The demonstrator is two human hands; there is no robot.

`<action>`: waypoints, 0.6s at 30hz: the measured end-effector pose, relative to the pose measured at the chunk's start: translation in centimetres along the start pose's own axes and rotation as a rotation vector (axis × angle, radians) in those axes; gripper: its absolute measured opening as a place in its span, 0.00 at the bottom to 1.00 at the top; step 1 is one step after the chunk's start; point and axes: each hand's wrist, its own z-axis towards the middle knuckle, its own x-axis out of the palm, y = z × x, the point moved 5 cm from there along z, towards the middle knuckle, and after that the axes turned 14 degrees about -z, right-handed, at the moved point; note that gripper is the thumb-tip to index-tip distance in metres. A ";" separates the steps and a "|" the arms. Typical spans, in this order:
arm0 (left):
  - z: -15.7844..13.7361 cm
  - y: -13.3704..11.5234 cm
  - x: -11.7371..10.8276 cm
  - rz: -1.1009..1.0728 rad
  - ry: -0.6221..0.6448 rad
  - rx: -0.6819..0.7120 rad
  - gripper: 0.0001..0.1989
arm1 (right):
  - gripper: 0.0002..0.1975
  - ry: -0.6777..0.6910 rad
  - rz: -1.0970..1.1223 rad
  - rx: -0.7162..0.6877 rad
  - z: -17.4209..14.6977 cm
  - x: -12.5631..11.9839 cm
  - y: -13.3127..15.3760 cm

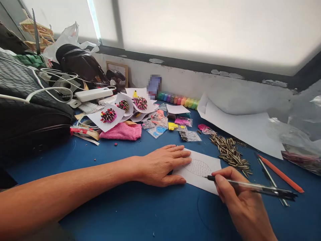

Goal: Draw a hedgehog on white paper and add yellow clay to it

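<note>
as right hand (240, 201) grips pen (250, 186) | left hand (163, 165) flat on paper (200, 170) | no legible writing

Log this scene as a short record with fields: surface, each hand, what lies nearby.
surface: blue table
left hand: flat, pressing down the paper
right hand: holds pen, tip on the paper's edge
paper: small white sheet with a hatched oval drawn on it
right of paper: sunflower seeds in a pile, orange pencil
behind: pink cloth, seed crafts on paper, clay row by the wall
left: black bag
</note>
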 end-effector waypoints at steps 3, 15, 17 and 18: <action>0.0 0.2 0.1 0.000 -0.005 0.001 0.31 | 0.17 -0.010 -0.058 -0.057 0.0 0.4 0.0; 0.1 0.3 0.1 0.019 0.025 -0.021 0.32 | 0.14 -0.018 -0.195 -0.214 0.6 0.7 -0.4; 0.0 0.3 0.1 0.028 0.026 -0.018 0.32 | 0.14 -0.018 -0.229 -0.277 0.7 0.6 -0.3; 0.0 0.3 0.1 0.033 0.025 -0.016 0.32 | 0.14 -0.017 -0.246 -0.303 0.8 0.6 -0.3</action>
